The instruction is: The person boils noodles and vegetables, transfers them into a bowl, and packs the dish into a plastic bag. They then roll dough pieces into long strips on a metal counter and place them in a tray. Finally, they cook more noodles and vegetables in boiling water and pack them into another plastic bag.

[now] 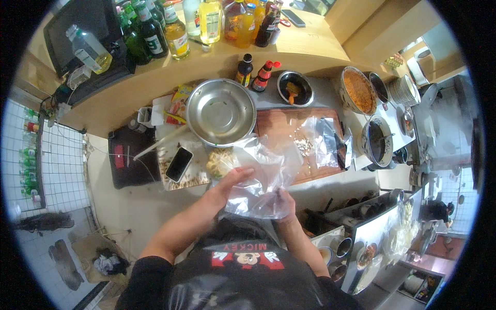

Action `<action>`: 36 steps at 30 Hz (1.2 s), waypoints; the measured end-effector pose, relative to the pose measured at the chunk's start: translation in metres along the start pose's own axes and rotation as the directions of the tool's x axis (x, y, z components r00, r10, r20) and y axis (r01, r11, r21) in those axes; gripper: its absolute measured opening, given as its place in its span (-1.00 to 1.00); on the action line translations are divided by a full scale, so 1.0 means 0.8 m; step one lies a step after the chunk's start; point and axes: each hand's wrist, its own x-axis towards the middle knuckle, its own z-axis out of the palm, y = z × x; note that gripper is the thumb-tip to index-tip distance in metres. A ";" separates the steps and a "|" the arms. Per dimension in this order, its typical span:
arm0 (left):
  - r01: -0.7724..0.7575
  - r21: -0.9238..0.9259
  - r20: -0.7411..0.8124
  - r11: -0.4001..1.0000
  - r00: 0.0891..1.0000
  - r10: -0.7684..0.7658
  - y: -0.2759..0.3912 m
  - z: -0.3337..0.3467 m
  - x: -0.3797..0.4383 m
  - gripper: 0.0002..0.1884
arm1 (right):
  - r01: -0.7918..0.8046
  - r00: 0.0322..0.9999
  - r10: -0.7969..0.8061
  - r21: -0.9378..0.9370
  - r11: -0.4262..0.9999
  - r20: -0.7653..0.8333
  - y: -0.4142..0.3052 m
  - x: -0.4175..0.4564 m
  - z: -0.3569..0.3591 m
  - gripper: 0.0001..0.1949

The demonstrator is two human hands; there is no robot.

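Both my hands are at a clear plastic bag in front of my apron. My left hand grips its left side, with the thumb lying over the film. My right hand pinches the bag's lower right part, the fingers partly hidden by the film. Just beyond my left hand, a pale yellow-green lumpy food item lies partly behind the plastic. A wide steel bowl stands past it. To the right is a wooden cutting board with chopped white bits, another plastic bag and a dark-bladed knife.
A smartphone lies on a stained board at the left. Behind the cutting board stand two sauce bottles and a dark bowl with a brush. At the right are a basin of reddish-brown food, a bowl of dark liquid and stacked plates.
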 end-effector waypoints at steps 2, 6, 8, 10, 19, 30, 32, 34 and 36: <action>-0.031 0.020 -0.125 0.999 0.992 0.033 -0.009 -0.011 0.006 -0.70 | -0.146 0.950 0.029 -0.358 0.922 -0.311 0.001 -0.013 -0.039 -0.57; -0.001 0.017 -0.102 1.000 0.995 0.003 -0.010 -0.040 -0.011 -0.78 | 0.128 0.882 -0.468 -0.984 0.122 0.057 -0.066 -0.007 -0.051 -0.42; 0.037 0.001 -0.122 0.999 0.992 -0.036 -0.011 -0.044 -0.023 -0.79 | 0.284 0.788 -0.546 -0.955 -0.089 0.285 -0.119 0.039 0.015 -0.38; 0.068 0.030 -0.089 0.997 0.994 -0.065 0.002 -0.038 -0.031 -0.77 | 0.402 0.786 -0.390 -0.876 -0.268 0.480 -0.141 0.081 0.099 -0.38; 0.008 0.089 -0.011 0.996 1.000 -0.007 0.005 -0.113 -0.043 -0.65 | -0.108 0.928 0.373 -0.958 0.265 -0.002 -0.135 0.161 0.065 -0.68; -0.145 -0.207 -0.256 0.968 0.963 0.090 0.026 -0.082 -0.044 -0.74 | 0.093 0.888 -0.408 -0.786 0.611 -0.212 -0.130 -0.003 0.082 -0.78; -0.110 -0.101 -0.215 0.989 0.973 0.086 0.021 -0.067 -0.047 -0.71 | 0.101 0.853 -0.440 -0.738 0.667 -0.281 -0.122 -0.045 0.034 -0.80; -0.080 -0.020 -0.125 0.997 0.989 0.077 0.017 -0.047 -0.046 -0.72 | 0.053 0.861 -0.417 -0.764 0.643 -0.292 -0.092 -0.065 -0.022 -0.76; -0.016 0.167 -0.186 0.986 0.981 0.048 0.006 -0.032 -0.035 -0.75 | -0.084 0.816 -0.417 -0.796 0.599 -0.400 -0.052 -0.047 -0.017 -0.74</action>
